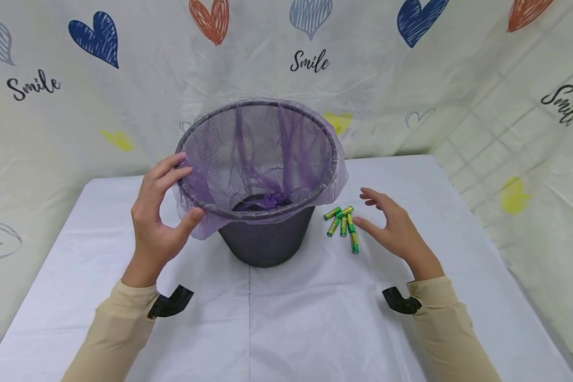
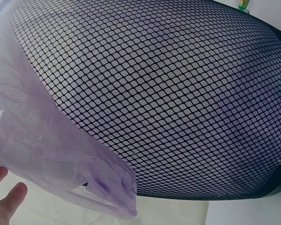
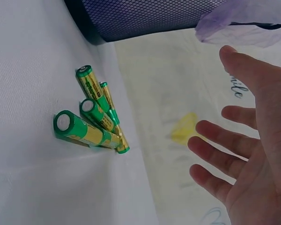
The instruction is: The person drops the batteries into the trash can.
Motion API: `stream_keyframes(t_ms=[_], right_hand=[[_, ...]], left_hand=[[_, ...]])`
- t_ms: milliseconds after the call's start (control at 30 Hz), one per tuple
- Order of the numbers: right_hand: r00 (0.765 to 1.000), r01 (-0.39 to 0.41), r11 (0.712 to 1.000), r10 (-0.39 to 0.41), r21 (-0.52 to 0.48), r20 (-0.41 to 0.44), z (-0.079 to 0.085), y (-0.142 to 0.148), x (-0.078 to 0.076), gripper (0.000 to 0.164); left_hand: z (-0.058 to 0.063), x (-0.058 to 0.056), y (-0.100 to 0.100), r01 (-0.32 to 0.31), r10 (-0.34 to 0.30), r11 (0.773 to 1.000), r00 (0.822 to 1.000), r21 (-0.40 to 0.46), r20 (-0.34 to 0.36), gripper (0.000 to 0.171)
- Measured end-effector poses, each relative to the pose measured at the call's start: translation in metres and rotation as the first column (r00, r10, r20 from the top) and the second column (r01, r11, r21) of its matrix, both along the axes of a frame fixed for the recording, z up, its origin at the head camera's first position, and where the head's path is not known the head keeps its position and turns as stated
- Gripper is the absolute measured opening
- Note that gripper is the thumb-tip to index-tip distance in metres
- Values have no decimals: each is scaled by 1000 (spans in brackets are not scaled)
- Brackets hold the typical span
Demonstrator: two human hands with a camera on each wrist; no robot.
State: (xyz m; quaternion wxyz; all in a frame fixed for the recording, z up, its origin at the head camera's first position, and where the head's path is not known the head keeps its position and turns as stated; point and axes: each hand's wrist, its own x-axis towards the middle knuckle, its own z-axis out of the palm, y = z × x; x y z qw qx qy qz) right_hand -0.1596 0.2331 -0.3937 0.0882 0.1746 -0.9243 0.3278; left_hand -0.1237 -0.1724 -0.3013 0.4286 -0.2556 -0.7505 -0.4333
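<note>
In the head view, a black mesh waste bin (image 1: 267, 241) stands on the table, lined with a purple plastic bag (image 1: 307, 143) folded over its rim. My left hand (image 1: 159, 212) is at the left of the rim, fingers and thumb spread against the bag's edge. In the left wrist view, two fingertips show beside the bag's fold (image 2: 61, 145); the thumb is out of sight. My right hand (image 1: 393, 228) hovers right of a cluster of green and gold batteries (image 1: 344, 220), fingers apart and holding nothing. Several batteries (image 3: 96, 117) lie touching or overlapping in the right wrist view.
A white cloth covers the table (image 1: 286, 329). Behind it hangs a pale backdrop (image 1: 363, 79) with printed hearts and "Smile" lettering. Black wrist mounts (image 1: 172, 302) sit by both sleeves.
</note>
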Motion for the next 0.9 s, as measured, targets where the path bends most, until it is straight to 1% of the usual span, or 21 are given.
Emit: stream_keyframes(t_ms=[133, 300, 600, 800, 900], right_hand=[[1000, -3, 1000, 3, -15, -25, -5, 0, -3, 65], [999, 9, 999, -11, -37, -43, -11, -1, -8, 63], [999, 31, 998, -32, -54, -14, -17, -1, -16, 61], [999, 43, 997, -42, -64, 8, -21, -1, -20, 61], [999, 45, 996, -44, -74, 14, -24, -1, -22, 61]], left_hand=[[-4, -3, 0, 6, -6, 1000, 1000, 18, 0, 66], [0, -1, 4, 17, -17, 999, 1000, 50, -7, 66], [9, 6, 10, 56, -57, 994, 998, 99, 3, 66], [11, 8, 11, 95, -99, 987, 995, 130, 25, 65], [9, 7, 9, 104, -110, 985, 993, 139, 42, 65]])
